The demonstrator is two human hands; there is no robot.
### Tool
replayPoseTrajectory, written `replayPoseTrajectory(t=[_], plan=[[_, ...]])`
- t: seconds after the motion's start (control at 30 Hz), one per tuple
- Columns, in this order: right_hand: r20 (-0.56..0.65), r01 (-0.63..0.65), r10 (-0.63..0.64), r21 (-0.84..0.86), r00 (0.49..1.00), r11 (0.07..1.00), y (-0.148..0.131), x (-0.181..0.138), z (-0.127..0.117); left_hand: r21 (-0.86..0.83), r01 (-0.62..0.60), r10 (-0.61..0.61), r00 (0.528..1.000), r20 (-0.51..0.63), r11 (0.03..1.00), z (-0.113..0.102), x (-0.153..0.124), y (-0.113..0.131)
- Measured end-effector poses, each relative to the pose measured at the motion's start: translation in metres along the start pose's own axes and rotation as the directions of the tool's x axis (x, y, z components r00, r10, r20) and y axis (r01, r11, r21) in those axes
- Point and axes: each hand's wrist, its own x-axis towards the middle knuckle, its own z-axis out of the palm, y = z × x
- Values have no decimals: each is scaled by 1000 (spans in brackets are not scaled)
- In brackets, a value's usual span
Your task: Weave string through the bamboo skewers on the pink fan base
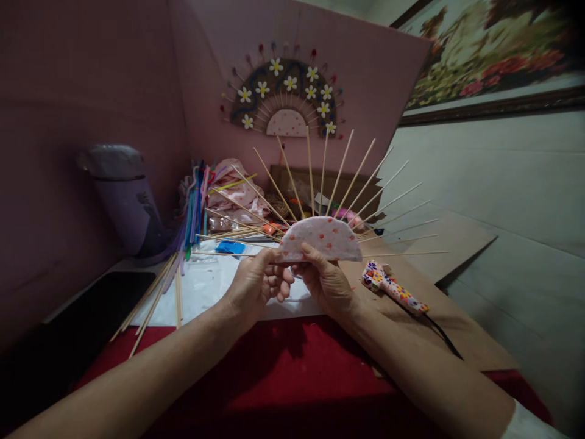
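Between my two hands, raised over the table, is a half-round piece covered in pale pink cloth with red-orange spots. Thin wooden sticks fan out from behind its curved edge. My left hand pinches the lower left corner between thumb and fingers, the other fingers curled below. My right hand grips the straight lower edge near its middle, thumb on the front face. On the cardboard to the right lies a glue gun with a flower-patterned covering and a black cord.
A finished-looking flowered fan hangs on the pink wall. Pipe cleaners, spotted cloth and a cardboard box stand behind. Loose sticks lie at left near a purple container. A cardboard sheet covers the table's right side.
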Motion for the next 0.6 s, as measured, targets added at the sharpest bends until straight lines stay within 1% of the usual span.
replayPoseTrajectory(t=[0.17, 0.33, 0.47, 0.6], plan=[[16, -43, 42, 46, 999, 998, -2, 1, 0, -1, 2, -2, 999, 40, 1000, 1, -2, 1], [25, -47, 47, 23, 999, 999, -1, 1, -1, 26, 17, -16, 1000, -21, 1000, 3, -4, 3], [20, -31, 31, -3, 999, 1000, 0, 1, -2, 7, 29, -29, 999, -26, 1000, 2, -3, 4], [14, -52, 52, -12, 999, 999, 0, 1, -2, 3, 43, -43, 998, -47, 999, 2, -3, 5]])
